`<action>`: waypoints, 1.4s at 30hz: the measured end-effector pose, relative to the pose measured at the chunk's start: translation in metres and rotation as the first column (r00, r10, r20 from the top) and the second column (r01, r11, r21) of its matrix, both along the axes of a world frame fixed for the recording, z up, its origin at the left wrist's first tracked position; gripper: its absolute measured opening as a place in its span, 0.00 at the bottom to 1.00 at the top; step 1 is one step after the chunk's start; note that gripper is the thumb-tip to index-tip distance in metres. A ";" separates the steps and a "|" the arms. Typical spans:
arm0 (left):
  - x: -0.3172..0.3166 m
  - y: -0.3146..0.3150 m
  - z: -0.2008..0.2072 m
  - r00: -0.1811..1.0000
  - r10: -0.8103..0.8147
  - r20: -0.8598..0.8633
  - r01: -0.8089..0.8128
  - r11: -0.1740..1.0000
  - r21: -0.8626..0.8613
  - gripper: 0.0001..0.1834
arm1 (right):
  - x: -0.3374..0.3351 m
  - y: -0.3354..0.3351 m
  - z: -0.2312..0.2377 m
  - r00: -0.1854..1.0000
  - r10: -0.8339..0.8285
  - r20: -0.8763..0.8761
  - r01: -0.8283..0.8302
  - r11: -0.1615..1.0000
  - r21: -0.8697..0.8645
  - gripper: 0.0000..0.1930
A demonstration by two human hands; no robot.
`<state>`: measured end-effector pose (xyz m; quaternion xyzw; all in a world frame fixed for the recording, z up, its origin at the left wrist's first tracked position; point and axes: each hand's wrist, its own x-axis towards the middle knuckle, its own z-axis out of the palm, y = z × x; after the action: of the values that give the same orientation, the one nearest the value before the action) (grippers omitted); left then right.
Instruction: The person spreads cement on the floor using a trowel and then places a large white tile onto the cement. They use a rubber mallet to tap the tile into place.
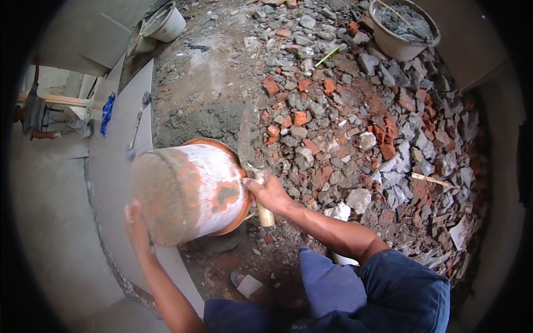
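A white and orange bucket point(214, 186) with worn, mortar-stained sides lies tipped on its side in the air or against the ground; I cannot tell which. Its orange-rimmed mouth faces right, and its dirty base points left. My left hand point(136, 225), slightly blurred, holds the bucket by its base edge. In my right hand point(269, 191) is a trowel's wooden handle point(267, 217), with the thumb against the bucket rim. The grey trowel blade point(245, 136) points away from me. A heap of wet grey mortar point(200, 123) lies just beyond the bucket.
Broken brick and concrete rubble point(333, 133) covers the right side. A mortar-filled tub point(402, 33) stands far right, and a pale bucket point(165, 23) far left. Large tiles point(122, 127) run along the left, bearing a blue plastic piece point(107, 115) and a long-handled tool point(135, 130). Another person point(47, 116) is farther left.
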<state>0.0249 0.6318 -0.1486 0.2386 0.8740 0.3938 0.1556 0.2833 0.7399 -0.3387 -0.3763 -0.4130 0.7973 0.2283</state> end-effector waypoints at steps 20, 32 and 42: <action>0.210 0.229 -0.141 0.268 -0.810 0.522 0.386 0.586 0.712 0.50 | 0.163 0.326 0.189 0.581 -0.779 0.237 -0.304 0.062 0.951 0.20; 0.043 -0.165 -0.151 0.418 -0.489 0.766 0.895 0.364 -0.256 0.38 | 0.144 0.372 0.050 0.491 -0.692 0.530 -0.636 0.131 0.760 0.10; -0.144 -0.362 -0.243 0.959 0.270 0.086 -0.207 0.875 -0.437 0.30 | 0.000 0.038 0.092 0.483 -0.050 0.874 -0.788 0.410 0.459 0.07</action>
<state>-0.1192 0.2695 -0.3911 0.0600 0.9475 0.2272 0.2167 0.2831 0.7777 -0.2465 -0.4032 -0.8741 0.2675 -0.0431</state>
